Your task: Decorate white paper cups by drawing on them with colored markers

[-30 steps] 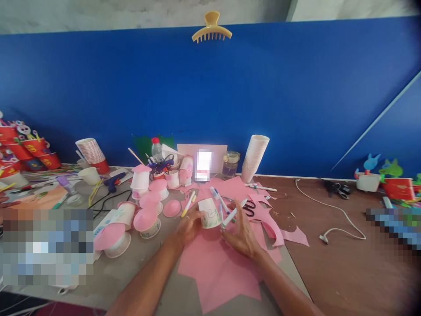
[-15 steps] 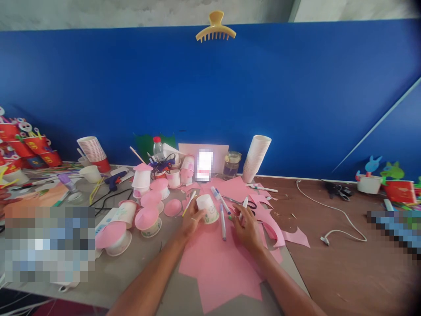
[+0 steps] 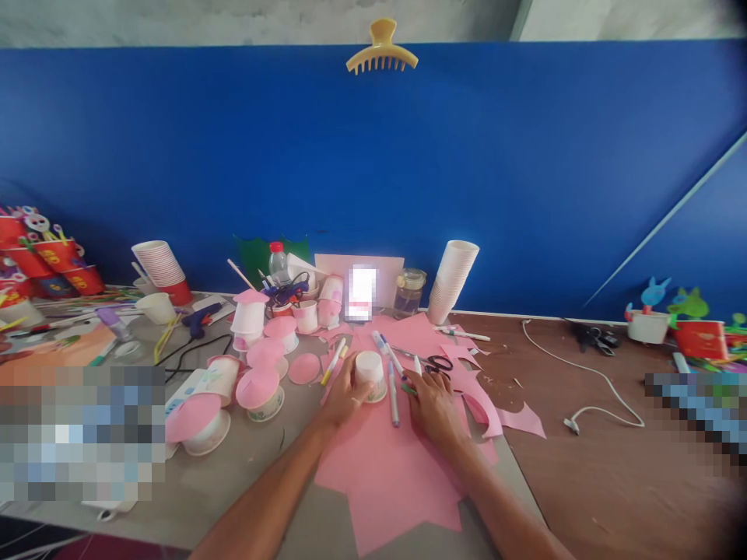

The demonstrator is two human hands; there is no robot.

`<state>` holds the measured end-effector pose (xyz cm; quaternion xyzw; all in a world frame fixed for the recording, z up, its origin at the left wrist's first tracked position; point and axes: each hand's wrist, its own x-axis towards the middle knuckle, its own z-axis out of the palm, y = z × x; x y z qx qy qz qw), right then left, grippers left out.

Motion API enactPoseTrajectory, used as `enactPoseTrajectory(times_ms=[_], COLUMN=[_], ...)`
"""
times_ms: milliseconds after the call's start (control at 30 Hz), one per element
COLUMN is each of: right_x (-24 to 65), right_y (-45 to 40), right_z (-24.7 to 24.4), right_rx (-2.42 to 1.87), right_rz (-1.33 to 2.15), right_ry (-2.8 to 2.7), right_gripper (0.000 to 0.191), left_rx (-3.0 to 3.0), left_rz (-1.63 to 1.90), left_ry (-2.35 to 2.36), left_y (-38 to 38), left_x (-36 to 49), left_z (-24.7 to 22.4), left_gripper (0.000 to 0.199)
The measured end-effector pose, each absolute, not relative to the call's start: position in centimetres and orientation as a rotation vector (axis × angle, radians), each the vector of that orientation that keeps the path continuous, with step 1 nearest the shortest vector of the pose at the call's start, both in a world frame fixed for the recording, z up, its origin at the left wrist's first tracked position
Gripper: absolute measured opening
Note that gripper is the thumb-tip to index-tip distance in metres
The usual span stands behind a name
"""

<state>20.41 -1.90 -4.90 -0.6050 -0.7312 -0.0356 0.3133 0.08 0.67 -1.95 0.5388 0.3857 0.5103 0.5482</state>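
Note:
My left hand [image 3: 345, 395] is wrapped round the side of a white paper cup [image 3: 369, 372], which stands upside down on pink paper [image 3: 397, 474] with green drawing near its rim. My right hand [image 3: 433, 398] is closed on a white marker [image 3: 417, 365] just right of the cup; a green tip or cap shows by its fingers. Between the hands lie purple-and-white markers [image 3: 394, 397]. A yellow-and-white marker [image 3: 334, 362] rests behind my left hand. Black-handled scissors [image 3: 439, 363] lie behind my right hand.
Cups with pink paper tops [image 3: 260, 389] stand at the left. Behind are a bright phone [image 3: 362, 294], a glass jar [image 3: 409, 292] and a tall cup stack [image 3: 454, 281]. A white cable [image 3: 583, 369] lies at the right.
The cup has turned more upright, with its drawing now mostly hidden. My right hand has lowered toward the paper with the marker, and its fingers are more closed.

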Motion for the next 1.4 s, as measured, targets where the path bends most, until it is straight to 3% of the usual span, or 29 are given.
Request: enactPoseTrajectory(times_ms=[500,700,800,867,967,1067,1200,1400], right_x=[19.8,19.4,19.0,18.7,18.2,17.8,17.3,17.1], right_y=[-2.1,-2.4,-2.6,-2.7,-3.1,-3.7,-4.4,-4.9], right_z=[-3.8,-3.8,-3.5,-3.4,-3.0,-2.5,-2.1,-2.9], right_rx=[-1.326,-1.279,-1.217,-1.139,-1.058,-1.044,-0.993,-1.019], right_rz=[0.321,0.396,0.499,0.578,0.680,0.721,0.744,0.726], right_ry=[-1.467,-1.449,-1.402,-1.360,-1.329,-1.341,-1.359,-1.450], right_gripper=[0.034,0.034,0.031,0.029,0.028,0.026,0.023,0.025], left_rx=[1.215,1.221,1.361,1.337,1.356,1.267,1.124,1.142], left_rz=[1.433,1.465,1.590,1.702,1.429,1.062,1.037,1.020], left_ry=[0.976,1.024,0.992,0.989,0.905,0.771,0.737,0.717], left_y=[1.0,0.6,-0.4,-1.3,-2.4,-2.9,-2.9,-2.9], left_x=[-0.3,-0.2,-0.2,-0.2,0.3,1.3,2.1,2.1], left_z=[-1.9,-1.9,-0.8,-0.2,0.1,0.3,0.4,0.1], left_gripper=[0.056,0.070,0.063,0.045,0.015,0.023,0.042,0.027])
